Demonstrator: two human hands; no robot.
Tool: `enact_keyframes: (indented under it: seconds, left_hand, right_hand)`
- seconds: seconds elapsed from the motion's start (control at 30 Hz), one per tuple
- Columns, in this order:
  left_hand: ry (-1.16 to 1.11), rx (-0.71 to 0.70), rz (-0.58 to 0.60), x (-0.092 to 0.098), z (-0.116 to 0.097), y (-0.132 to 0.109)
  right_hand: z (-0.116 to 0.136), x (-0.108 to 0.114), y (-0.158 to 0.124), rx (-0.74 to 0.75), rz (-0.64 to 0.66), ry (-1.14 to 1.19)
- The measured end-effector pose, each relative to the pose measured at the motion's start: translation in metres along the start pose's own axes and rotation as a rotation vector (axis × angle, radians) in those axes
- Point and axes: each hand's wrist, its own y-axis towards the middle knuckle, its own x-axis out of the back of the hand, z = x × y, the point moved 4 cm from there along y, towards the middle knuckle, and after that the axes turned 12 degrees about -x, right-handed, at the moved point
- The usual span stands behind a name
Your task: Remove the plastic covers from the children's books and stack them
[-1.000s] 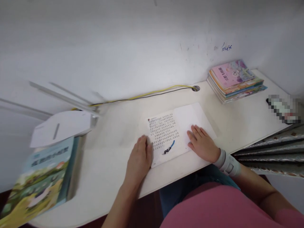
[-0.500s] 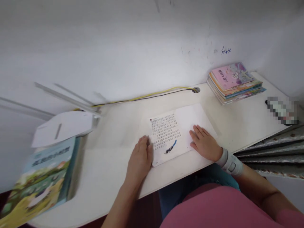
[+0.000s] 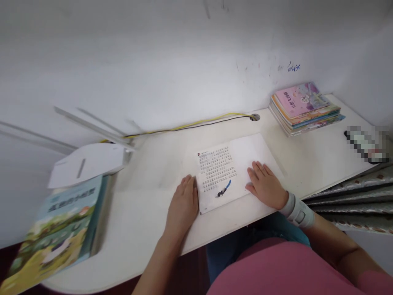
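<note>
An open book (image 3: 229,192) lies flat on the white desk in front of me. Its left page carries lines of printed characters and a small picture of a bird with a blue tail; the right page looks mostly blank. My left hand (image 3: 183,205) rests flat on the desk along the book's left edge, fingers stretched out, holding nothing. Lying on the right page near its lower edge is my right hand (image 3: 265,185), flat with its fingers slightly spread. A grey band (image 3: 297,211) wraps my right wrist.
A stack of thin books (image 3: 307,104) sits at the back right, with a blurred-out phone-like object (image 3: 365,143) nearer the desk's right edge. Thick books (image 3: 67,229) and a white object (image 3: 89,164) occupy the left. Cables (image 3: 184,125) run along the wall into a desk hole (image 3: 254,117).
The whole view has shifted slightly, so things on the desk appear a little farther right. Both hands keep their places at the book, and the page is the same.
</note>
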Motion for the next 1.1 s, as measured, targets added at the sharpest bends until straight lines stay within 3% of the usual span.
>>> enact_keyframes:
  seconds: [0.23, 1.1]
  left_hand:
    - [0.014, -0.015, -0.013, 0.0, 0.0, 0.0]
    - [-0.019, -0.035, -0.008, 0.002, -0.003, 0.001]
  right_hand:
    - [0.017, 0.002, 0.002, 0.053, 0.03, 0.025]
    - [-0.004, -0.002, -0.004, 0.04, 0.008, -0.046]
